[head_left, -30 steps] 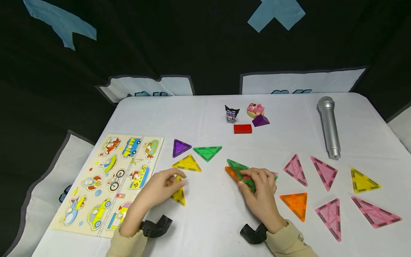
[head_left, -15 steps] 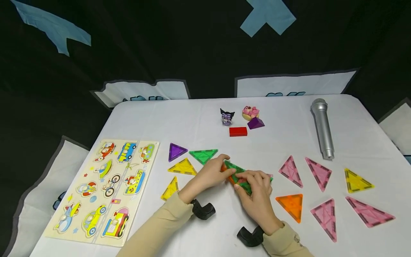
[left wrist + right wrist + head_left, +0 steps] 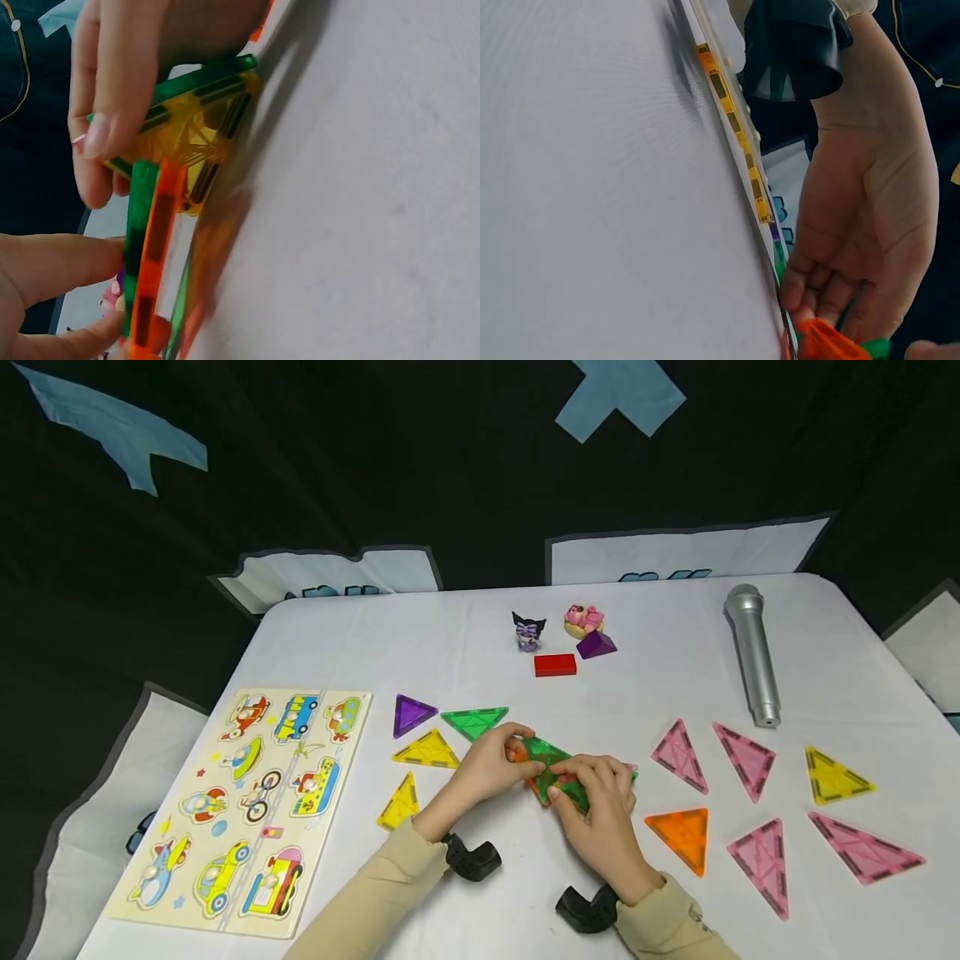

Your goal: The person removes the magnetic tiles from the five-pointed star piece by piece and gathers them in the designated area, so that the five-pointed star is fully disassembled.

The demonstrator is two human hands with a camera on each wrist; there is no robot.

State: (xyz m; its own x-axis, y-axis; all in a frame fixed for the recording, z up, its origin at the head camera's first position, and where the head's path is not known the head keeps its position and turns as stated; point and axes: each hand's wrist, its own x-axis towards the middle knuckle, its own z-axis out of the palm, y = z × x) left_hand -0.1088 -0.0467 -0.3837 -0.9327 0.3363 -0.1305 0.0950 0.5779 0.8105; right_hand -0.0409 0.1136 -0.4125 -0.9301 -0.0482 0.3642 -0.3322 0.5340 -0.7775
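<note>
Two hands together at mid-table, both clamped on one small stack of triangle tiles (image 3: 558,768): left hand (image 3: 491,767) pinching its orange-and-green left edge, right hand (image 3: 600,802) curled over its near side. Green tile uppermost, orange beneath, a sliver of pink at the right corner. Seen edge-on from the left wrist: green and orange rims (image 3: 150,255) pressed together, fingertips (image 3: 94,135) on the green face. Bare white table (image 3: 480,635) beyond the stack, up to a red block (image 3: 555,665). Close on the left, a green triangle (image 3: 474,721) and yellow triangle (image 3: 427,750); near on the right, an orange triangle (image 3: 681,835) and pink triangle (image 3: 678,747). Well apart, against the left table edge, a vehicle puzzle board (image 3: 247,802).
</note>
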